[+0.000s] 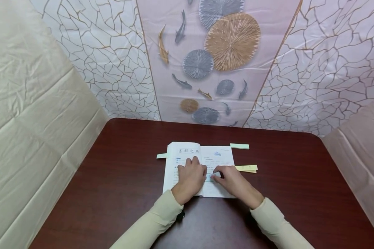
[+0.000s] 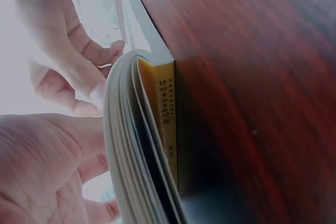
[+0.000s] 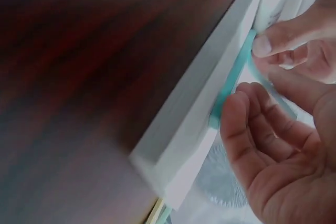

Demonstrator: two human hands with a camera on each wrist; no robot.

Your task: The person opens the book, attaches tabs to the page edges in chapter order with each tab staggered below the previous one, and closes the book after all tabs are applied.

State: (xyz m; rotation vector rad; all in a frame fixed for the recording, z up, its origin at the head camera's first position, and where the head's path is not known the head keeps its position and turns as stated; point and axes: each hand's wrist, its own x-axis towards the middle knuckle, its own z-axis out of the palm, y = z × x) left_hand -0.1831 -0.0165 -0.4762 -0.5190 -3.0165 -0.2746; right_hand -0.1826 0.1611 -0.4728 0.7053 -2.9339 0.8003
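Note:
An open book (image 1: pixel 218 190) lies on the table, its pages printed with text. My left hand (image 1: pixel 190 180) rests on the left page near the gutter, fingers spread and thumb reaching toward the right page. Over the right page, my right hand (image 1: pixel 235 180) pinches a pale blue-green sticky note (image 1: pixel 216 174) between thumb and fingers. The right wrist view shows a teal strip of the sticky notes (image 3: pixel 231 90) flat on the page, with a sheet curving up from it. The left thumb (image 3: pixel 262 45) presses at the strip's far end.
A green tab (image 1: pixel 162 156) sticks out from the book's left edge. Another green tab (image 1: pixel 240 146) and yellow tabs (image 1: pixel 247 168) project past the right edge. Dark red-brown table (image 1: pixel 127 166) surrounds the book, with a patterned curtain (image 1: pixel 199 90) behind.

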